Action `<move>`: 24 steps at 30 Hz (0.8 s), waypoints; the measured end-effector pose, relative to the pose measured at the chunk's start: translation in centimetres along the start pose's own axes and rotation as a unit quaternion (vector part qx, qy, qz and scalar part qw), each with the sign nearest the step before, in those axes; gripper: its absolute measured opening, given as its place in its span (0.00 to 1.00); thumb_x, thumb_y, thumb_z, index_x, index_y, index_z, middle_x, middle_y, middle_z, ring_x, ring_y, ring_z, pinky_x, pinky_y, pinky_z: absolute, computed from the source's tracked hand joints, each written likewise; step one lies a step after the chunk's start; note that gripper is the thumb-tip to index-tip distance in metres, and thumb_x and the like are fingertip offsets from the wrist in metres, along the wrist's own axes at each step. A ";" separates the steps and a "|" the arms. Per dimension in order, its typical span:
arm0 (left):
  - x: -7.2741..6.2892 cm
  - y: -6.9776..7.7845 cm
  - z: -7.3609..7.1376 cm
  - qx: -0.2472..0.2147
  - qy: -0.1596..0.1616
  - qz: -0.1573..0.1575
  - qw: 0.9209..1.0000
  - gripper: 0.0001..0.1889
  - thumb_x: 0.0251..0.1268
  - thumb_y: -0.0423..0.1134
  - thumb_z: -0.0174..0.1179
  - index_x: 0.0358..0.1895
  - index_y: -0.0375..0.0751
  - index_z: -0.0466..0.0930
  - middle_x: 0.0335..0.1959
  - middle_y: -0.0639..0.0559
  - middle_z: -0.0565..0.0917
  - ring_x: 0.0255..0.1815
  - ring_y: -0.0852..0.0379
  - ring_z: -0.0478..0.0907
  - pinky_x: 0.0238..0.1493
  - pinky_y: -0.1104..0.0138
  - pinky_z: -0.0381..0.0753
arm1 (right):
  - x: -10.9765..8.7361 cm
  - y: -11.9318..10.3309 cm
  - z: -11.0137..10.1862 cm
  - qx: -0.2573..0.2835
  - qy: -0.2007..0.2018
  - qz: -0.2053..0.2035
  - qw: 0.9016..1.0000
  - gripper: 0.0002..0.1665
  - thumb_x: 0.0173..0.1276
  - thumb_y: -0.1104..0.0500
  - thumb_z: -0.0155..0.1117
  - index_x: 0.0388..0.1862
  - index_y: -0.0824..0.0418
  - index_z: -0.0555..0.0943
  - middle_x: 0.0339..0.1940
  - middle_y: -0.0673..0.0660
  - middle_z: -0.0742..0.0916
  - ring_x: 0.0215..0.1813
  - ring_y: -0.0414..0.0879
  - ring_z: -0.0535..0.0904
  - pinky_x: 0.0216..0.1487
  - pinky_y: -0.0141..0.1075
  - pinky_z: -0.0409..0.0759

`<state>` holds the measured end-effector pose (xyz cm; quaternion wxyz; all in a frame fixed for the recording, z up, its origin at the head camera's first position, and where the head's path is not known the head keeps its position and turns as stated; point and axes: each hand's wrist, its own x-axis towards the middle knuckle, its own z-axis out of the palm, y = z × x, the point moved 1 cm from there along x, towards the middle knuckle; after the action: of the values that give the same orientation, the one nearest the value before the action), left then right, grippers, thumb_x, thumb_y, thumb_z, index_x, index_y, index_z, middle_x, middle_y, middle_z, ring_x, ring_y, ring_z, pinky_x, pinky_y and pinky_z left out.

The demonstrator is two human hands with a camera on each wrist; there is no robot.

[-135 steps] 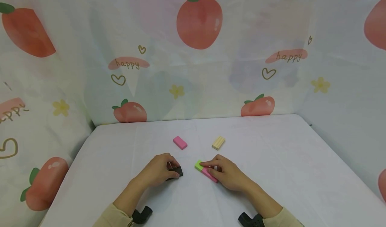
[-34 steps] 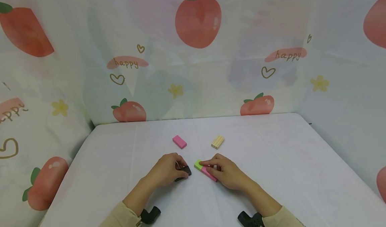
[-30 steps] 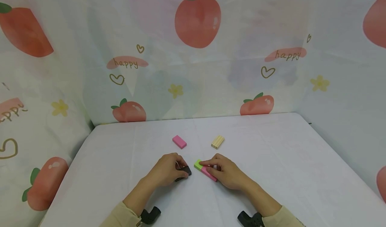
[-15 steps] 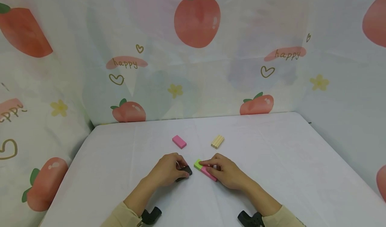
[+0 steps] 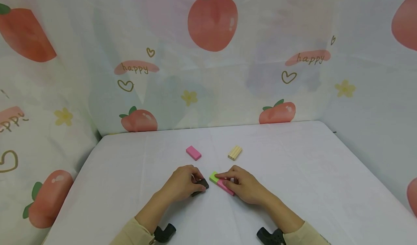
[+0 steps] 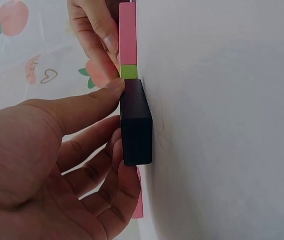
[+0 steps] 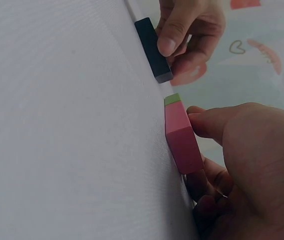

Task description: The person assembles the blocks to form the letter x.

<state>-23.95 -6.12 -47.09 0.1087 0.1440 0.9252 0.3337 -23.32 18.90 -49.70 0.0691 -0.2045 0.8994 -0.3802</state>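
My left hand (image 5: 181, 183) pinches a black rectangular block (image 5: 199, 188) between thumb and fingers, low over the white table. In the left wrist view, this dark block (image 6: 138, 140) lines up with the green end beyond it. My right hand (image 5: 245, 185) holds a pink block (image 5: 225, 188) on the table, thumb at its near side. A light-green block (image 5: 213, 178) sits flush against the pink one's far-left end, under the index fingertip. In the right wrist view, a small gap separates the green block (image 7: 172, 99) from the black block (image 7: 154, 52).
Farther back on the white-covered table (image 5: 293, 158) lie another pink block (image 5: 193, 153) and a pale yellow ribbed block (image 5: 235, 153). Fruit-printed cloth (image 5: 211, 82) rises behind the table and at its sides. Black devices (image 5: 164, 233) sit at both wrists.
Over the last several seconds my left hand has carried the black block to the right, closer to the green end, creeping slightly in the last second. My right hand stays in place.
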 end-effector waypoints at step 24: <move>0.0 0.5 0.4 0.005 0.006 0.006 1.000 0.12 0.56 0.45 0.78 0.40 0.49 0.87 0.32 0.58 0.80 0.34 0.59 0.76 0.34 0.66 0.75 | 0.1 -0.1 0.0 -0.002 0.001 -0.002 1.000 0.18 0.77 0.55 0.64 0.61 0.39 0.86 0.37 0.44 0.79 0.34 0.39 0.71 0.35 0.31 0.70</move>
<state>-23.79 -5.56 -47.05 0.1006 0.1480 0.9268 0.3302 -23.34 18.81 -49.65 0.0671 -0.2059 0.9000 -0.3782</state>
